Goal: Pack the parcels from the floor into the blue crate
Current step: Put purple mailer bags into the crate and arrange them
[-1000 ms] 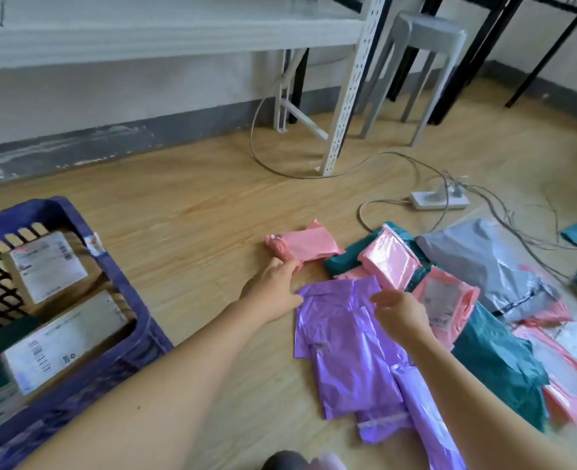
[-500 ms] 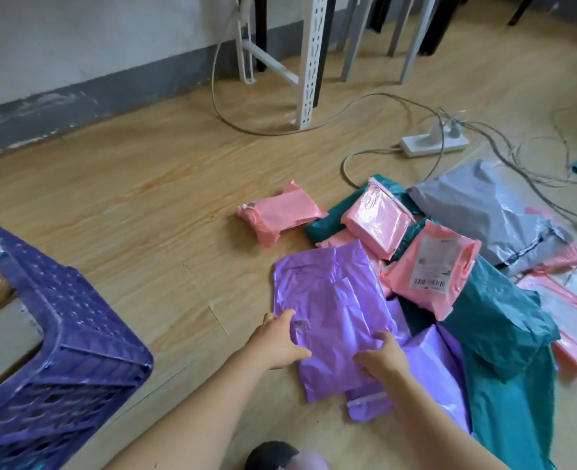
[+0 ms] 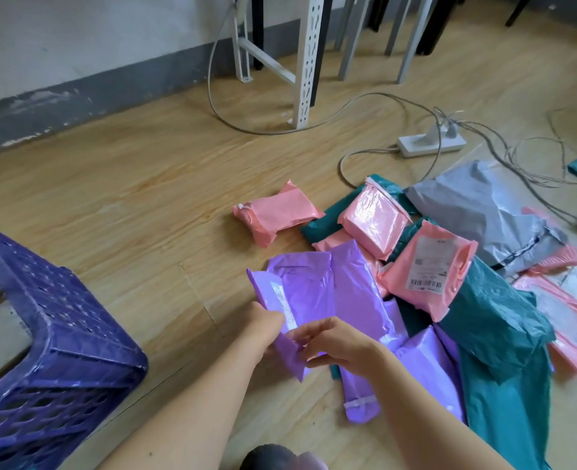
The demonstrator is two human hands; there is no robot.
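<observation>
Glossy creased purple parcel (image 3: 309,290) now aloft, between pinching left hand (image 3: 264,331) and right hand (image 3: 338,347).

Deep blue for the crate (image 3: 77,351), patterned with rows of small holes. Right of the crate: a glossy purple parcel (image 3: 309,293), a plain pink parcel (image 3: 275,215), a second pink parcel (image 3: 426,300) with a white, black-barcoded label (image 3: 432,262), a teal parcel (image 3: 497,320), a grey parcel (image 3: 483,212). Beneath the crate, pale wood-grain floor (image 3: 127,205).
</observation>
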